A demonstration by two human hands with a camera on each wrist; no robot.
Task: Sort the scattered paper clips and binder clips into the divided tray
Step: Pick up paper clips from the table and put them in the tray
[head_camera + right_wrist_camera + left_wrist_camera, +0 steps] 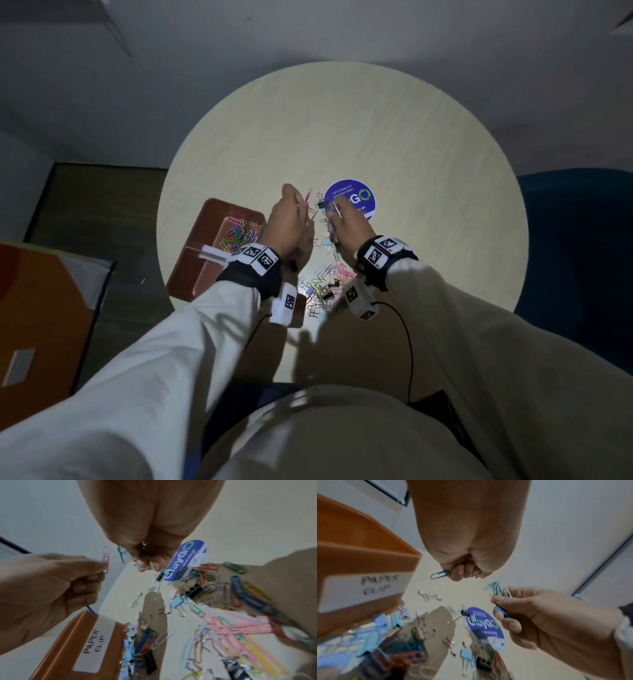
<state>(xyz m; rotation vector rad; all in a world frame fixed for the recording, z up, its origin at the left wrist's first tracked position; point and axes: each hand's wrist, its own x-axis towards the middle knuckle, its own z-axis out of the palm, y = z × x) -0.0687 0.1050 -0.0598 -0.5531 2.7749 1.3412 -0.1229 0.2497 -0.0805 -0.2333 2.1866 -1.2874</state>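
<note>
My left hand is raised over the table, pinching pink paper clips and a blue paper clip. Beside it, my right hand grips a small bunch of teal and blue paper clips. The brown divided tray lies to the left of both hands, and its far compartment holds several coloured paper clips. A white label reading PAPER CLIP is stuck on its wall. Loose paper clips and binder clips lie in a heap under my wrists.
The round pale table carries a purple round sticker just beyond my right hand, with a black binder clip at its edge. An orange box stands off the table at the left. A blue seat is at the right.
</note>
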